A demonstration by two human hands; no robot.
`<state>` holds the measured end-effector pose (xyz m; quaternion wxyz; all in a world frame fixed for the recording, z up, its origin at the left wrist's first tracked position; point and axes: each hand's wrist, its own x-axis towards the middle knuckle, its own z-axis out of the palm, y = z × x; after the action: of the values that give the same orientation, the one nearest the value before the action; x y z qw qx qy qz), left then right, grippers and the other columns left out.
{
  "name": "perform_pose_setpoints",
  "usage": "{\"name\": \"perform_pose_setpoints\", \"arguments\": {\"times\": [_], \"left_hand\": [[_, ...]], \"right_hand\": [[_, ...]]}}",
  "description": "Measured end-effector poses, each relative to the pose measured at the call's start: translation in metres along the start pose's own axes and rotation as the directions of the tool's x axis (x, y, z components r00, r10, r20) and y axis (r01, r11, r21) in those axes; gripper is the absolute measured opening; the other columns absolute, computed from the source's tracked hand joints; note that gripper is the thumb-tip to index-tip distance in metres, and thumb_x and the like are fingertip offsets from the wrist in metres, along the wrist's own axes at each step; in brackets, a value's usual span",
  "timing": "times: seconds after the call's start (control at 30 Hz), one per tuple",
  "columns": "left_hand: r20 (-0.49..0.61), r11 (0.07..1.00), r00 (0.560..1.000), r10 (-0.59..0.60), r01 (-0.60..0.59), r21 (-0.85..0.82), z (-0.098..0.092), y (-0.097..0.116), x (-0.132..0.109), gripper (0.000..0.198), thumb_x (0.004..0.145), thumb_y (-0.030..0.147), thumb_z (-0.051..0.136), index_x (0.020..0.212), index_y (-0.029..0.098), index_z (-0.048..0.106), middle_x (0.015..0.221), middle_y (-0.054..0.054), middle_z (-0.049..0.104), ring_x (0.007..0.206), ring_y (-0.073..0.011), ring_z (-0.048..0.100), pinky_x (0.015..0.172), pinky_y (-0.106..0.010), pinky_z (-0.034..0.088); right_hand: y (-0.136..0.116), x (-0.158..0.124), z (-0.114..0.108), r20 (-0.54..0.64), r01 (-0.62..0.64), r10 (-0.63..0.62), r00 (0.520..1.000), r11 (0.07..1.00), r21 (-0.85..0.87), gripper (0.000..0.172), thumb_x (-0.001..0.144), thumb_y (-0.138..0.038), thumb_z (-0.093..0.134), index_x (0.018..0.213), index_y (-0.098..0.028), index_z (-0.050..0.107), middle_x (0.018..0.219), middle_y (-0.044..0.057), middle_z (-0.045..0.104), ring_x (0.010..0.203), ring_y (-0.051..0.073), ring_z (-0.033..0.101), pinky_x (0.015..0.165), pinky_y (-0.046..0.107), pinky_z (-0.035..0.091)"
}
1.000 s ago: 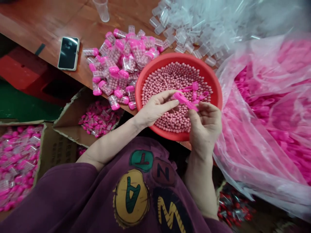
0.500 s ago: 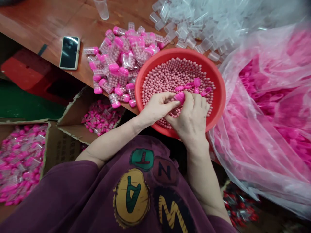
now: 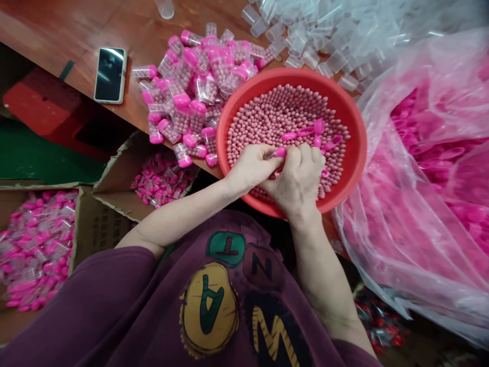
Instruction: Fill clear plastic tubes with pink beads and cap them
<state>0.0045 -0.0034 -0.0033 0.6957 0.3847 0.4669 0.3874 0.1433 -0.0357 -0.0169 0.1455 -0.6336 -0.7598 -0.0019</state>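
Observation:
A red plastic basin [image 3: 357, 153] on the table edge holds a mass of small pink beads [image 3: 282, 109]. My left hand [image 3: 252, 165] and my right hand [image 3: 300, 178] are pressed together over the near side of the basin, fingers curled. Between their fingertips shows a bright pink cap [image 3: 279, 152] of a small vial, most of which is hidden by the fingers. Loose pink scoops [image 3: 309, 131] lie on the beads just beyond my hands.
A heap of filled pink-capped vials [image 3: 191, 86] lies left of the basin, with a phone [image 3: 110, 74] further left. Empty clear vials [image 3: 324, 35] are piled behind. A clear bag of pink parts [image 3: 431, 168] fills the right. Cardboard boxes of finished vials [image 3: 160, 178] stand below the table.
My right hand has moved left from holding a pink piece apart to closing against my left hand. Both hands now grip together over the beads.

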Motion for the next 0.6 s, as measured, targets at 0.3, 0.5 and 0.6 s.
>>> {"name": "perform_pose_setpoints", "arguments": {"times": [0.3, 0.5, 0.6], "left_hand": [[-0.388, 0.875, 0.791, 0.474, -0.474, 0.103, -0.040, 0.007, -0.025, 0.035, 0.119, 0.054, 0.069, 0.143, 0.031, 0.077, 0.143, -0.006, 0.082, 0.130, -0.0240, 0.079, 0.112, -0.041, 0.066], [-0.747, 0.792, 0.267, 0.609, -0.259, 0.553, -0.185, -0.032, -0.074, 0.024, 0.118, 0.039, 0.061, 0.116, 0.021, 0.077, 0.123, -0.003, 0.080, 0.128, -0.0266, 0.074, 0.127, -0.052, 0.056], [-0.731, 0.745, 0.147, 0.666, -0.083, 0.662, -0.207, -0.044, -0.084, 0.027, 0.114, 0.031, 0.052, 0.113, 0.020, 0.076, 0.125, -0.009, 0.081, 0.131, -0.0302, 0.075, 0.131, -0.055, 0.054]], "right_hand": [[0.058, -0.005, -0.006, -0.227, -0.089, 0.261, 0.938, 0.816, 0.571, 0.072, 0.112, -0.058, 0.070, 0.176, -0.028, 0.052, 0.154, 0.018, 0.069, 0.135, 0.037, 0.074, 0.115, 0.063, 0.064], [0.106, -0.029, -0.030, -0.299, -0.183, 0.325, 0.897, 0.890, 0.418, 0.038, 0.115, -0.051, 0.063, 0.137, -0.025, 0.081, 0.126, 0.019, 0.084, 0.112, 0.035, 0.078, 0.106, 0.057, 0.065], [0.096, -0.018, -0.032, -0.069, -0.177, 0.190, 0.979, 0.970, 0.164, 0.043, 0.108, -0.036, 0.070, 0.146, -0.018, 0.079, 0.139, 0.023, 0.079, 0.121, 0.039, 0.077, 0.111, 0.060, 0.064]]}}
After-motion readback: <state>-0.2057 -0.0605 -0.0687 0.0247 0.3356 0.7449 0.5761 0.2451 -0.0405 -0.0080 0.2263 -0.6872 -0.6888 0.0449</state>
